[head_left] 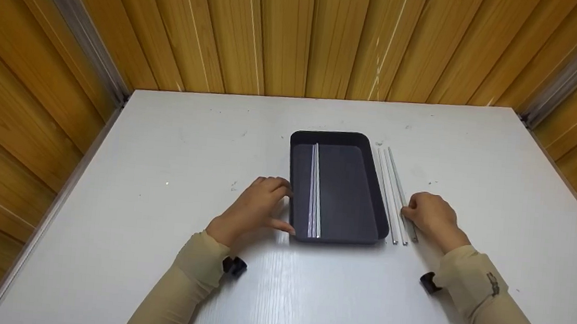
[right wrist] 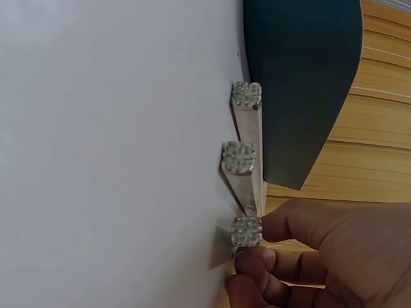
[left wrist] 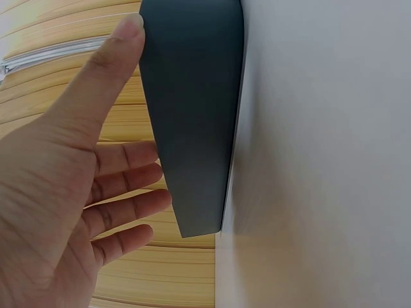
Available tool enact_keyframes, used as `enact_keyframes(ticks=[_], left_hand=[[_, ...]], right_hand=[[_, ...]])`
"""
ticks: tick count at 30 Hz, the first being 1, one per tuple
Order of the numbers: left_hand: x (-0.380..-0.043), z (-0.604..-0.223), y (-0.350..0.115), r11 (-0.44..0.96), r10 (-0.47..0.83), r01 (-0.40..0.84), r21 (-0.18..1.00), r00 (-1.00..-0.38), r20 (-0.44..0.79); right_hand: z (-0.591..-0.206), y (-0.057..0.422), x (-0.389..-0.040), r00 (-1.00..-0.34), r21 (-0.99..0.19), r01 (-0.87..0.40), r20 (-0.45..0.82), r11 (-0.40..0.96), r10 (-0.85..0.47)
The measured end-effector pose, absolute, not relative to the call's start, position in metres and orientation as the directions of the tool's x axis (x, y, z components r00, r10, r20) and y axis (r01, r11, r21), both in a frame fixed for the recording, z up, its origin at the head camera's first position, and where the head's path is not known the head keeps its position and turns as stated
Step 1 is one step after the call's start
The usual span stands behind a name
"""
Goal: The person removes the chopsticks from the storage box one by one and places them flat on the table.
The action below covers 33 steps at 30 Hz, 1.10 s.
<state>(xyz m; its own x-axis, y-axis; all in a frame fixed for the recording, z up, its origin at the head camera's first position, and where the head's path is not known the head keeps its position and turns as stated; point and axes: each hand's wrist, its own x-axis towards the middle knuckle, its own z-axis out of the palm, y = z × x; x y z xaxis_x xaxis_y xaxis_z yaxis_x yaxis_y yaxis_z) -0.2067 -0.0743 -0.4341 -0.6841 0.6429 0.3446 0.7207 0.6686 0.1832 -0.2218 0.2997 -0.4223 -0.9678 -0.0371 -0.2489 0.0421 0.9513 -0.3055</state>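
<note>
A dark rectangular tray (head_left: 346,193) lies on the table, with a few thin, pale sticks (head_left: 311,195) lengthwise in its left half. My left hand (head_left: 261,204) touches the tray's left side; in the left wrist view its thumb (left wrist: 122,42) and spread fingertips meet the outer wall. Beside the tray's right side are three thin sticks, whose squarish ends look glittery in the right wrist view. My right hand (head_left: 430,216) pinches the rightmost stick (head_left: 397,176) near its front end between thumb and fingers. The other two, the left stick (head_left: 387,196) and middle stick (head_left: 395,197), lie untouched.
The white table (head_left: 207,139) reaches back to a wood-patterned wall (head_left: 284,36), with similar panels at left and right. A small black device (head_left: 235,267) is worn at the left wrist, another black device (head_left: 429,283) at the right.
</note>
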Motion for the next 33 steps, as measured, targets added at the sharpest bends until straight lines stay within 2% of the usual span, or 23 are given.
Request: enact_keyframes(ticks=[33], left_hand=[[-0.2077, -0.4348, -0.0739, 0.665, 0.647, 0.728, 0.165, -0.673, 0.359]], right_hand=[[-0.4231, 0.3024, -0.2204, -0.965, -0.273, 0.021, -0.256, 0.962, -0.052]])
